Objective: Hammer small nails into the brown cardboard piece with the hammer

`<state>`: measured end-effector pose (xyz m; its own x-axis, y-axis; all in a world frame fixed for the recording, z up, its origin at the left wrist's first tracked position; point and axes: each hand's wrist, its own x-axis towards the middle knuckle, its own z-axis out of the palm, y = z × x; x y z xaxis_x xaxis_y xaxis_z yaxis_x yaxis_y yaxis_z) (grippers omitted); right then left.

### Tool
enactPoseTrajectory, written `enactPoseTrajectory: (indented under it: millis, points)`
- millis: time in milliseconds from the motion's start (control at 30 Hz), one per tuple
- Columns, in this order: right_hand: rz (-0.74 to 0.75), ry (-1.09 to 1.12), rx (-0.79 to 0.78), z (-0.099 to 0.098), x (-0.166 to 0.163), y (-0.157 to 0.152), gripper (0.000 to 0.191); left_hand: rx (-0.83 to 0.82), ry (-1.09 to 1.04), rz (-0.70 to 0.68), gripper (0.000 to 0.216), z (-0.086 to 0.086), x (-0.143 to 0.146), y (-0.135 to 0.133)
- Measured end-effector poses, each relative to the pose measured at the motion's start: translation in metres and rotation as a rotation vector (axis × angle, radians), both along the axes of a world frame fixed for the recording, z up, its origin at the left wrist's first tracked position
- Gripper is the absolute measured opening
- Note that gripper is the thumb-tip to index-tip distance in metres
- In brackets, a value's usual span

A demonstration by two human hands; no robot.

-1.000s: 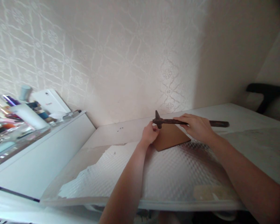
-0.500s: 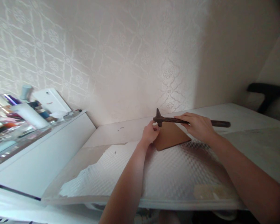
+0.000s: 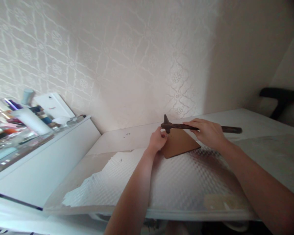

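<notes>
Hammer point(image 3: 178, 126): dark, rust-brown from end to end, with a slim straight handle and a small head whose upper end tapers to a point. It is held roughly level, just above the far corner of the brown board point(image 3: 177, 145), with its head over the board's left side and its handle end reaching well past the right side. The right hand point(image 3: 207, 133) is clamped around the handle at mid-length, over the board's right corner. The left hand point(image 3: 157, 140) sits at the board's left edge, directly under the hammer head, fingertips drawn together; whether they pinch anything cannot be told. The board, thin and flat, lies on a white textured mat point(image 3: 181, 186) on the pale table point(image 3: 259, 122).
</notes>
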<state>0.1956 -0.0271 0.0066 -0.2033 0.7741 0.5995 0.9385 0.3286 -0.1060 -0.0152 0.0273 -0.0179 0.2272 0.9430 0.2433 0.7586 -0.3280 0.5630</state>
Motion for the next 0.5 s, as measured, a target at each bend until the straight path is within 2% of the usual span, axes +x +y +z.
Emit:
enactPoseTrajectory:
  millis: [500]
  points:
    - [0.014, -0.006, -0.017, -0.0009, -0.0002, 0.0006, 0.034, -0.001, 0.007, -0.002, 0.037, -0.0003, 0.0003, 0.0]
